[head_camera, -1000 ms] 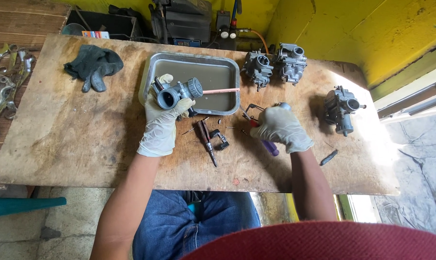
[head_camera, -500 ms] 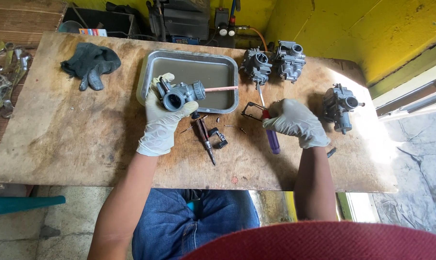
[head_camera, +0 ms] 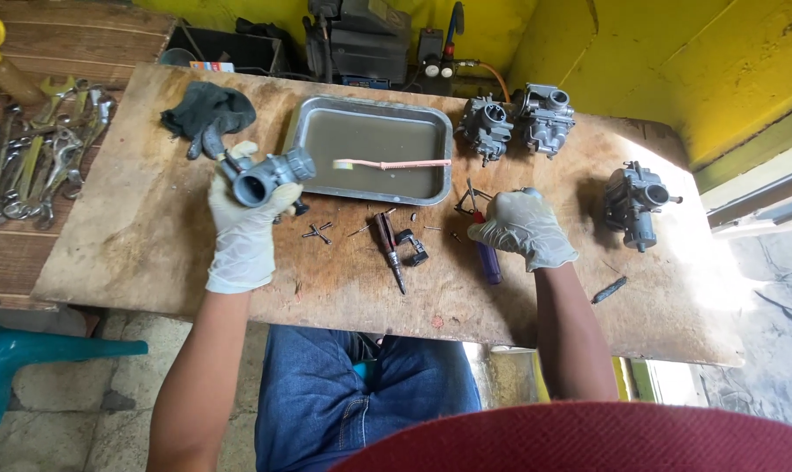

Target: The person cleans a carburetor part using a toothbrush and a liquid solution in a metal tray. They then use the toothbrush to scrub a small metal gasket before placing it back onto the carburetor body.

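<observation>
A worn plywood worktop (head_camera: 134,245) is carrying everything. The left hand (head_camera: 241,229) is closing around a grey carburetor (head_camera: 262,177), lifting it clear, bore facing the camera for inspection. The right hand (head_camera: 520,227) is curling over a purple-handled screwdriver (head_camera: 488,260), pressing it down beside the metal tray (head_camera: 371,144).

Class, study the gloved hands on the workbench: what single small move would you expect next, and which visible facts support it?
Probably the right hand closes on the purple-handled screwdriver beneath it and lifts it toward the carburetor. The left hand holds that carburetor raised, bore facing the camera, while the right hand rests on the tool.
</observation>
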